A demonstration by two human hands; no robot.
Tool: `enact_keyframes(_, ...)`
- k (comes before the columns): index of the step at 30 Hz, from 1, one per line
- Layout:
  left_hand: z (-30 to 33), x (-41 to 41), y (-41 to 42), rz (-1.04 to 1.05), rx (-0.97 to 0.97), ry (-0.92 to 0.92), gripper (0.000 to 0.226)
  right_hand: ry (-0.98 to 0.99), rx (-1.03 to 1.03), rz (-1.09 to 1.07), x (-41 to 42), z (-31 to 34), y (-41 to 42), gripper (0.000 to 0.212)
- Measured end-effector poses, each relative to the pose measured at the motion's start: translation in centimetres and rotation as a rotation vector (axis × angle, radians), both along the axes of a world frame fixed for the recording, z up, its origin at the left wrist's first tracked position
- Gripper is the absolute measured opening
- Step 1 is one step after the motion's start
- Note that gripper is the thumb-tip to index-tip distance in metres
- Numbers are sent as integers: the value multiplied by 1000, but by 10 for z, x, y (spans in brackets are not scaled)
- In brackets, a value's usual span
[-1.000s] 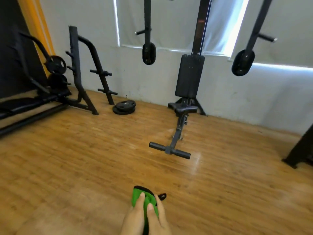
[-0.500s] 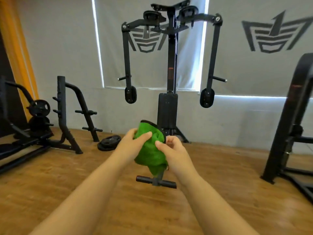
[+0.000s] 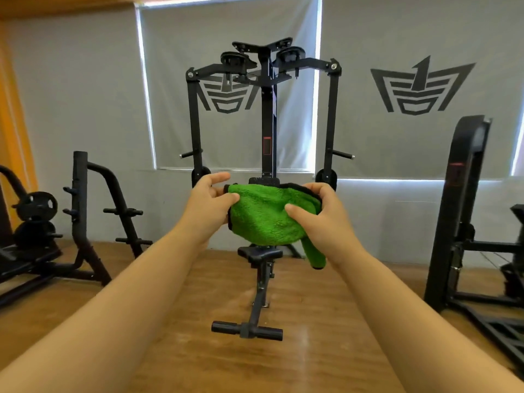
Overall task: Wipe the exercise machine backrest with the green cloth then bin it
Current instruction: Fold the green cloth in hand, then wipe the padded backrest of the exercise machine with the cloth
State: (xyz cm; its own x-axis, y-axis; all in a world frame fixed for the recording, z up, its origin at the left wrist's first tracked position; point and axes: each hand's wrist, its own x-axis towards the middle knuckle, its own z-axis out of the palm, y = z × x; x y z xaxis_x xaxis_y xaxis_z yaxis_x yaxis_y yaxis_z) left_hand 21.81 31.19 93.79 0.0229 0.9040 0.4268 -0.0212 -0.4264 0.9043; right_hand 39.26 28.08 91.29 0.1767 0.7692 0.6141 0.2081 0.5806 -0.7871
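Landmark for these notes: the exercise machine (image 3: 268, 131), black, standing centred against the grey wall.

Far left of the machine — a black bench rig carrying weight plates (image 3: 35, 207), sitting on the wooden floor (image 3: 312, 358). Just right of that, still left of the machine, a black plate rack (image 3: 85, 217) with side pegs is standing upright.

Left hand (image 3: 208, 207) is reaching out in front of the machine, level with its lower left arm pad. Thumb is pressing onto the left edge of the green cloth (image 3: 269, 215), with the cloth's edge pinched between it and the fingers behind; the index finger is extending straight above the cloth, clear of it.

The green cloth is hanging in mid-air between both hands, directly in front of the machine and hiding most of its backrest (image 3: 265, 180) — only a black strip of the pad's top edge is showing above the cloth. One corner of the cloth is dangling down at its right side. Whether the cloth is touching the backrest I cannot tell.

Below the cloth, the machine's seat (image 3: 259, 253) and its foot bar (image 3: 246, 331) are showing.

Right hand (image 3: 323, 219) is gripping the cloth's right edge, fingers curling over the top, thumb pressing on the front face.

Right of the machine, another black frame (image 3: 456, 208) is standing near the wall.
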Motion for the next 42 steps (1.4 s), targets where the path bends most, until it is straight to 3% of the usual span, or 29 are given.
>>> enact_keyframes(6, -11, 29, 14, 134, 51, -39, 27, -44, 5, -26, 27, -10, 9, 9)
enact_keyframes(14, -18, 99, 40, 284, 205, 33, 7, 0, 49, -89, 98, -17, 49, 15)
enact_keyframes(17, -25, 138, 52, 332, 86, 264, 25, 77, -16, -23, 132, -22, 66, 24)
enact_keyframes(19, -30, 172, 56, 214, -104, 521, 37, 161, -83, 68, 153, -25, 76, 28)
enact_keyframes(21, -39, 205, 59, 41, -306, 634, 40, 200, -165, 168, 171, -28, 83, 29)
enact_keyframes(23, -48, 232, 60, -107, -457, 476, 45, 186, -214, 249, 188, -32, 93, 25)
enact_keyframes(25, -57, 251, 71, -280, -561, 155, 60, 164, -251, 290, 206, -37, 106, 28)
enact_keyframes(28, -61, 270, 81, -388, -564, -108, 46, 113, -238, 363, 231, -38, 119, 13)
enact_keyframes(33, -73, 286, 127, -310, -473, 19, 40, 49, -186, 349, 258, -46, 157, 12)
enact_keyframes(40, -74, 306, 239, -304, -346, -16, 41, -62, -140, 67, 285, -55, 252, 5)
enact_keyframes(42, -68, 312, 276, -341, -300, -33, 39, -59, -106, 65, 292, -49, 283, 11)
